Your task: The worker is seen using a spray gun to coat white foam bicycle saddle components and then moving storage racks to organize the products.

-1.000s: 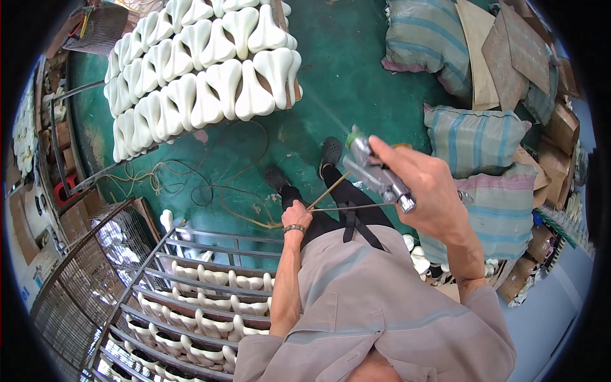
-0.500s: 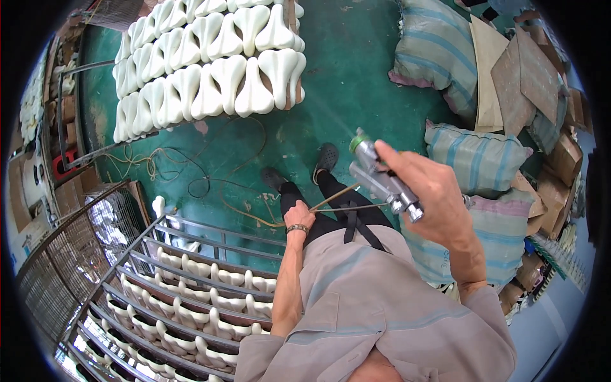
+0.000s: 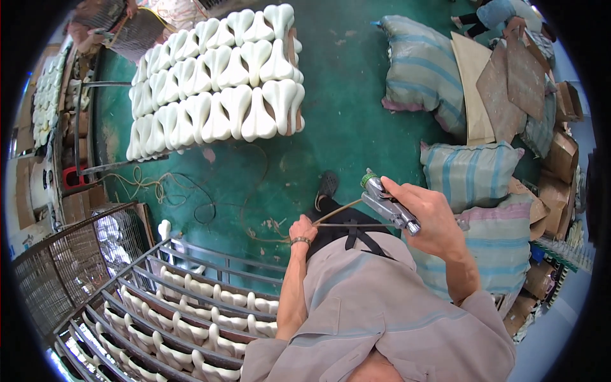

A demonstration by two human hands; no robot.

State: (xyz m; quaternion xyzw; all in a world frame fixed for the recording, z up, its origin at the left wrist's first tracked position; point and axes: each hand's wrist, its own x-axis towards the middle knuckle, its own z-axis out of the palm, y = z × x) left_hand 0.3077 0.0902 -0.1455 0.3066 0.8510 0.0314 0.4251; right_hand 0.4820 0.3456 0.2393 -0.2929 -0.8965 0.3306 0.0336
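My right hand [image 3: 434, 219] is wrapped around a silver spray gun [image 3: 388, 205] with a green ring near its nozzle. The nozzle points up and to the left, toward the far rack. In front of my waist, my left hand [image 3: 303, 230] is closed on a yellowish hose [image 3: 342, 209] and a thin dark hose [image 3: 363, 225], which run across to the gun. Beyond the gun, rows of glossy white bone-shaped pieces [image 3: 235, 108] stand on a rack, apart from both hands.
At my lower left is a metal rack [image 3: 207, 262] with more white pieces. Loose hoses [image 3: 153, 184] lie on the green floor [image 3: 356, 83]. Striped sacks [image 3: 468, 169] and cardboard [image 3: 557, 197] line the right side. Other people [image 3: 503, 14] are at the far right and far left.
The view has shifted, bringing other people into sight. The spray gun sits slightly lower, and a faint streak at its nozzle no longer shows. Both hands keep their grip.
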